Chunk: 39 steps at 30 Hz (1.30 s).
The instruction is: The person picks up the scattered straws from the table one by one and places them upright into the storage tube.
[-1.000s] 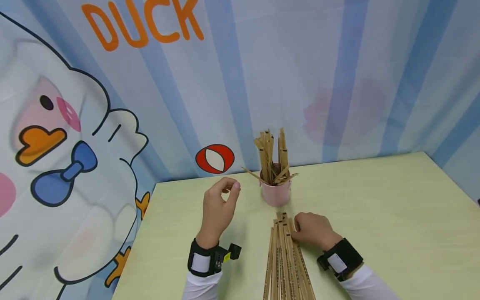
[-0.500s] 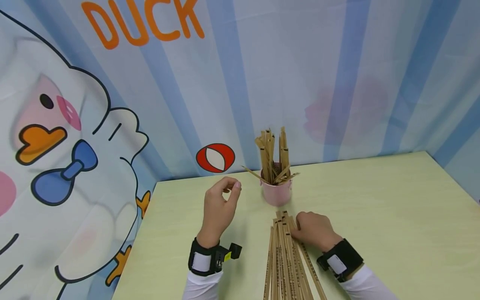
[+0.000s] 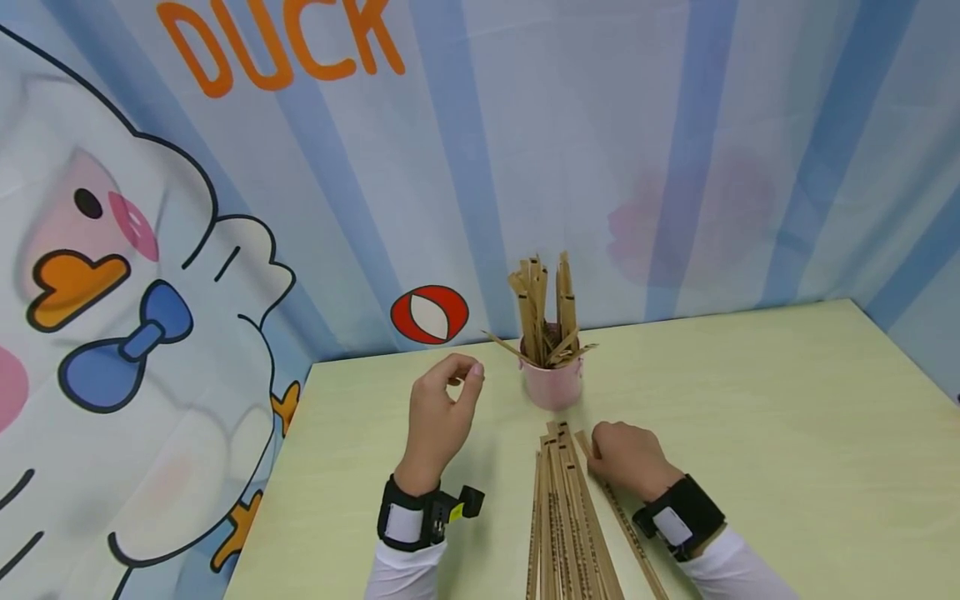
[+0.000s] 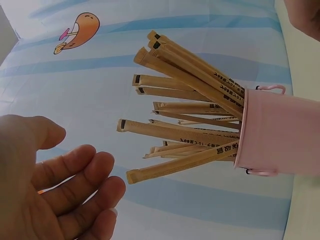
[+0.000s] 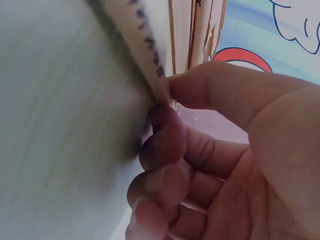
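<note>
Pinching one straw [image 3: 634,542] between thumb and fingertip of the right hand [image 3: 628,458], just right of the bundle [image 3: 570,517] on the counter [image 3: 787,433]. Holding the left hand [image 3: 441,417] loosely spread, with thumb apart from bent fingers, near the pink pail [image 3: 552,390] of more straws [image 3: 527,325].

Booth-like corner: duck-print backdrop [image 3: 547,150], pale table [image 3: 765,408].

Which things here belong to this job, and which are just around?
Likely the job:
slim brown paper-wrapped straw in the right hand
pile of similar straws
round pink bucket of straws

Just around:
blue-striped fabric duck backdrop
black wristbands
</note>
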Tool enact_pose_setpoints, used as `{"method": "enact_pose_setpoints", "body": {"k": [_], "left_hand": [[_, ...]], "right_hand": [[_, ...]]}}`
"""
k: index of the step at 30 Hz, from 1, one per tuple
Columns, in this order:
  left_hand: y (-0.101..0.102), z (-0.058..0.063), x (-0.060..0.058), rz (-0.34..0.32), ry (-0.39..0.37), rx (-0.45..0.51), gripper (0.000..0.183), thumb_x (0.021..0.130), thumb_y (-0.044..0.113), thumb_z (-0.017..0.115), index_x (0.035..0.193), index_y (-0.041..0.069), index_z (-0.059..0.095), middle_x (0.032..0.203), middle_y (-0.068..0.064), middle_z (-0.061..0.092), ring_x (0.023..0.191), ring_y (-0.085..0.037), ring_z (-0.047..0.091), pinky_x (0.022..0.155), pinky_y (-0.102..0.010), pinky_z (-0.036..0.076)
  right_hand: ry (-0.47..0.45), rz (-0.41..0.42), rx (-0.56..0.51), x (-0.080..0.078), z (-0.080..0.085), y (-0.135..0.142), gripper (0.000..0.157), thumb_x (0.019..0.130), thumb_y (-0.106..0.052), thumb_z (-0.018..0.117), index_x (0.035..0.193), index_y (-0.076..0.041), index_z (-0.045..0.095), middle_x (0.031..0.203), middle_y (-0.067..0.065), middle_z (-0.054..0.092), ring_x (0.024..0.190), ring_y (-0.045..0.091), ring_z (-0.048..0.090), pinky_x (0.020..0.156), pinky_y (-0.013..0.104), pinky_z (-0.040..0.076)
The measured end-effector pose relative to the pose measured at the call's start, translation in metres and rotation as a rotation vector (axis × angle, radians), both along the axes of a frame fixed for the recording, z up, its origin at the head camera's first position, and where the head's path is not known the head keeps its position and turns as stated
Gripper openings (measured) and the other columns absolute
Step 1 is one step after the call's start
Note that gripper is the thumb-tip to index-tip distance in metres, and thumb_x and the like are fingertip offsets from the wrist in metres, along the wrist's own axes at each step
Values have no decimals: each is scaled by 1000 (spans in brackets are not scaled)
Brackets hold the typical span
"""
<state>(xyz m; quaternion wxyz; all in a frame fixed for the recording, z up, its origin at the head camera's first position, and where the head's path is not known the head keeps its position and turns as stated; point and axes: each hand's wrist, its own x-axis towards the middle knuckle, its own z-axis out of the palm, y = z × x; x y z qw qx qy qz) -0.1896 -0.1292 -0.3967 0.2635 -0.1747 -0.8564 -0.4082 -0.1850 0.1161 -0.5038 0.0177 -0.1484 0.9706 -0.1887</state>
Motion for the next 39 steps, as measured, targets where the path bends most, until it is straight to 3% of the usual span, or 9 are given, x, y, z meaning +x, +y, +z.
{"method": "enact_pose_setpoints", "body": {"k": [7,12,16,20,28,31,35,39], "left_hand": [[-1,-1,0,3,-10,0,33,95,36,48,90,9,67,79,3,65,78,-8,55,74,-31,48],[0,0,0,-4,-1,-2,31,95,35,48,90,10,67,79,3,64,78,-8,55,73,-32,49],[1,1,-1,-11,-2,-3,30,95,34,49,90,10,67,79,3,65,77,-9,56,73,-32,49],[0,0,-1,-7,-14,-1,32,95,35,48,91,10,67,79,2,65,78,-9,56,74,-33,49],[-2,0,-2,-6,-11,2,32,95,36,48,90,10,67,79,2,65,78,-8,55,74,-33,49],[-2,0,-2,-5,-16,6,33,95,37,48,90,10,67,78,2,65,77,-8,55,74,-34,49],[-3,-2,-3,1,-20,8,34,95,37,47,90,10,67,78,3,64,78,-8,55,74,-33,49],[-3,-3,-3,0,-21,14,34,95,38,47,90,10,67,79,3,64,78,-8,55,74,-35,50]], "right_hand": [[-16,-15,-118,-3,13,9,25,79,-17,58,56,-17,48,49,-7,37,44,9,36,42,26,27],[91,-50,-237,-1,42,26,19,84,-19,56,66,-15,53,55,-5,43,47,11,38,45,28,30],[202,-138,-339,3,72,42,16,88,-23,55,76,-14,60,64,-2,52,51,13,42,46,30,35],[391,-231,-476,7,107,55,20,90,-26,55,81,-11,64,68,1,56,55,13,46,49,30,37],[1032,-236,-954,-3,182,55,19,83,-8,60,79,10,61,71,-10,56,57,0,46,60,19,35],[1220,-255,-1105,-7,206,42,22,78,-7,57,75,15,58,69,-5,57,57,1,45,61,19,35],[1325,-235,-1196,-16,216,27,23,75,-9,57,73,14,58,67,8,56,59,4,45,61,19,34],[1334,-133,-1141,-33,203,18,28,80,-18,61,76,9,62,66,15,54,59,8,44,60,21,34]]}}
